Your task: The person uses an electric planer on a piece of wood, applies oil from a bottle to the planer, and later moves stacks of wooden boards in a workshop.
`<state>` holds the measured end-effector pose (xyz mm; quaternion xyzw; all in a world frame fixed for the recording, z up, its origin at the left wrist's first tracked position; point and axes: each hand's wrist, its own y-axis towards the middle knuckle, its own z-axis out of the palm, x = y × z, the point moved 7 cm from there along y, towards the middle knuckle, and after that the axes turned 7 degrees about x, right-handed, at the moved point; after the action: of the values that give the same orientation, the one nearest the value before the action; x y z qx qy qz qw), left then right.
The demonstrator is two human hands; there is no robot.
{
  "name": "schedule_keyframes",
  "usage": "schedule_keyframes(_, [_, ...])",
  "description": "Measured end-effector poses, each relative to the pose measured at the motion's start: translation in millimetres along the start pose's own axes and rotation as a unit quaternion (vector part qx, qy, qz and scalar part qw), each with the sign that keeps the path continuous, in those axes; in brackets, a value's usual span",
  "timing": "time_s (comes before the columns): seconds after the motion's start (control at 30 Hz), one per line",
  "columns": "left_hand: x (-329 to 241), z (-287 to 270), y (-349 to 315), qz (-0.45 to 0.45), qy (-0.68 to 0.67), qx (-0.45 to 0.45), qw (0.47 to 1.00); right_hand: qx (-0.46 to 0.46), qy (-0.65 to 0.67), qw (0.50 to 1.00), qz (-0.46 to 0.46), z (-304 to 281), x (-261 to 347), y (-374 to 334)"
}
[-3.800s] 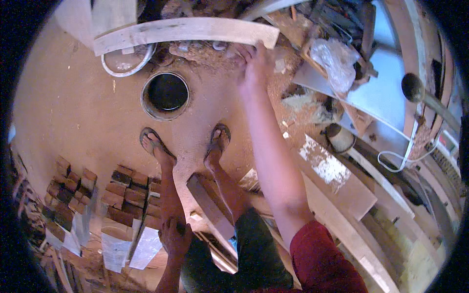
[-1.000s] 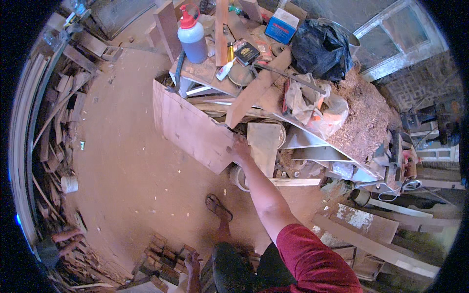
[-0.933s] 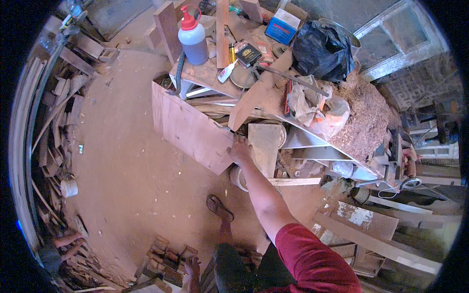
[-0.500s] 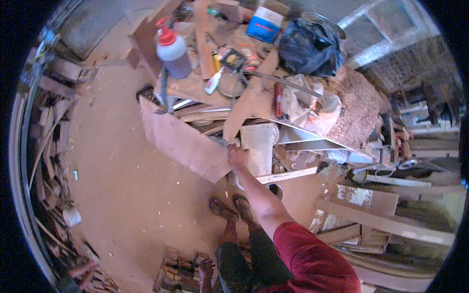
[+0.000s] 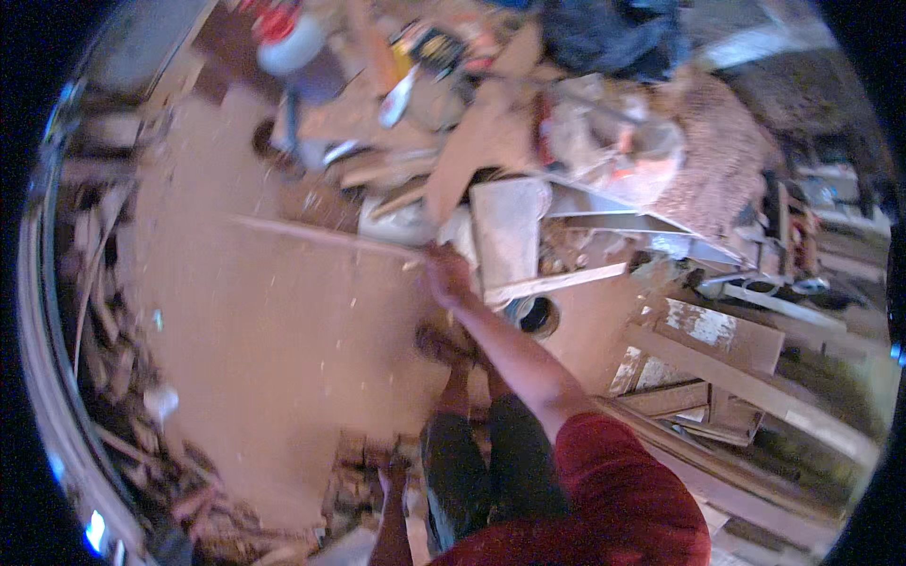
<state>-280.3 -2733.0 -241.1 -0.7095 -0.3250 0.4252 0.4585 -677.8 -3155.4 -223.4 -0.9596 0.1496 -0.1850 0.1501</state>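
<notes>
My right hand (image 5: 447, 274) is closed on the end of a thin wooden board (image 5: 326, 234). The board reaches out to the left above the floor and shows almost edge-on, as a narrow strip. My left hand (image 5: 393, 474) hangs low beside my left leg, above a pile of wood offcuts (image 5: 354, 464); blur hides how its fingers are held. Just beyond my right hand, a pale upright panel (image 5: 507, 231) leans below the cluttered worktop. A pale strip of wood (image 5: 557, 283) lies to its right, over a dark round opening of a container (image 5: 538, 316).
On the worktop are a red-topped bottle (image 5: 291, 47), a white small bottle (image 5: 397, 99), a black plastic bag (image 5: 613, 38) and a heap of shavings (image 5: 717, 141). Planks (image 5: 755, 396) lie stacked at right. Scrap wood (image 5: 104, 311) lines the left wall.
The board in my right hand has turned from showing its broad face to nearly edge-on. My view has tipped down, and my left hand has risen slightly in the picture.
</notes>
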Motion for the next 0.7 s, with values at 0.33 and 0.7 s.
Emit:
schedule_keyframes(0.33, [32.7, 38.6, 8.3, 0.000, -0.390, 0.052, 0.919, 0.071, 0.027, 0.982, -0.173, 14.8, 53.6, -103.7])
schedule_keyframes(0.7, [42.4, 67.5, -21.4, 0.027, -0.234, -0.053, 0.970, 0.032, 0.012, 0.982, -0.187, 20.2, 49.2, -102.5])
